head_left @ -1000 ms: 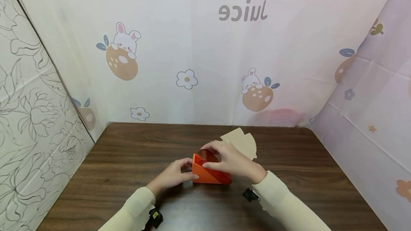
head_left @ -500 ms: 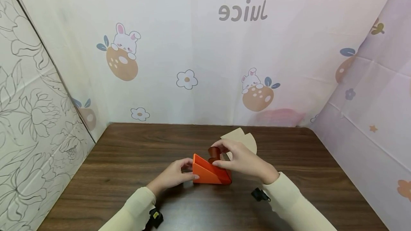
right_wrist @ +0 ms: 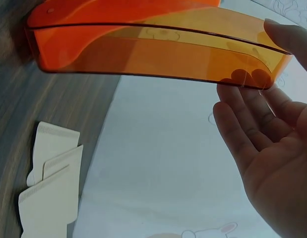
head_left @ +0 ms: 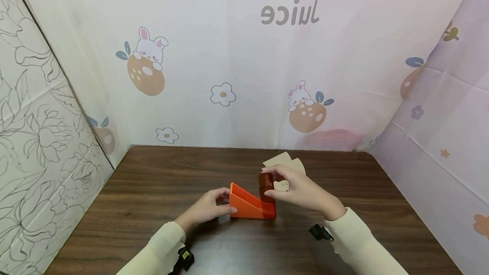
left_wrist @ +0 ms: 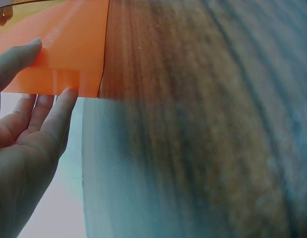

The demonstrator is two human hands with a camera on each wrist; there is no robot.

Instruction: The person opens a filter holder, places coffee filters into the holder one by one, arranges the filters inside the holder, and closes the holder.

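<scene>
An orange wedge-shaped paper filter holder [head_left: 246, 206] stands on the table, tall at its left end and low at its right. My left hand [head_left: 208, 207] grips the tall end; in the left wrist view its thumb [left_wrist: 24, 59] lies on one side face, with the other fingers at the end wall. A see-through amber-brown lid [head_left: 266, 188] rises steeply from the low right end, so the holder's top is uncovered. My right hand [head_left: 296, 186] pinches the lid's upper end between thumb and fingers. The right wrist view shows the lid [right_wrist: 158, 54] lengthwise.
Several cream paper coffee filters [head_left: 279, 160] lie fanned out on the dark wooden table [head_left: 172, 169], behind the right hand. Filters [right_wrist: 51, 168] with crimped edges also show in the right wrist view. A printed curtain [head_left: 248, 54] hangs beyond the table's far edge.
My right hand has moved right, swinging the lid up from over the holder to nearly upright. My left hand has stayed on the holder, which has not moved.
</scene>
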